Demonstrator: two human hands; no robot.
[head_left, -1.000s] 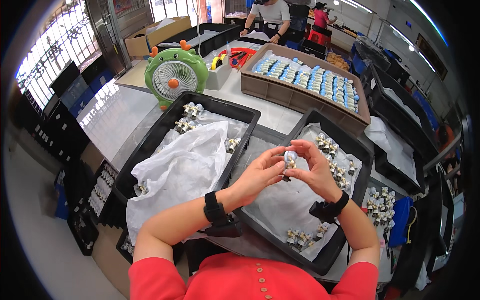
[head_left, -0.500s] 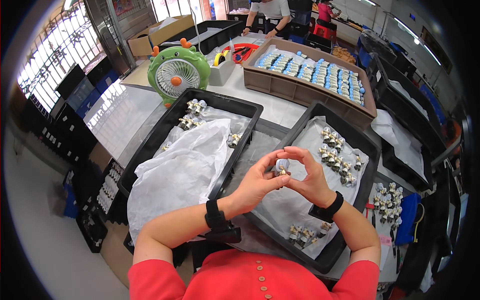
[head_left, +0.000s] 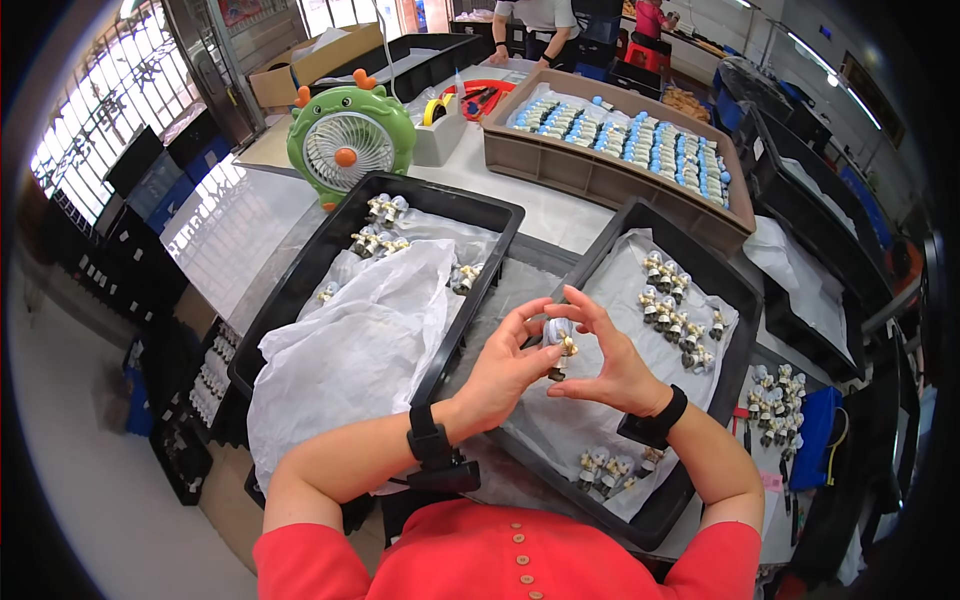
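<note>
A small figurine (head_left: 558,347) with a whitish-blue head, gold trim and a dark base stands upright over the right-hand black tray (head_left: 738,345). Thumb and fingers of my left hand (head_left: 500,370) pinch it. My right hand (head_left: 625,372) curves around its other side, thumb and index finger spread apart; whether a fingertip touches it, I cannot tell. Similar figurines (head_left: 668,305) lie in rows on the tray's white lining, with more of them (head_left: 605,470) at its near end.
A left black tray (head_left: 250,345) holds figurines partly under a white sheet (head_left: 350,330). Behind stand a green fan (head_left: 395,130) and a brown crate (head_left: 560,175) of blue-and-white pieces. More figurines (head_left: 778,405) and a blue pouch (head_left: 818,435) lie at right. Another person (head_left: 540,30) works across the table.
My right thumb has moved down and away from my left thumb, widening the gap. More of the figurine now shows, its gold trim and base visible between my hands.
</note>
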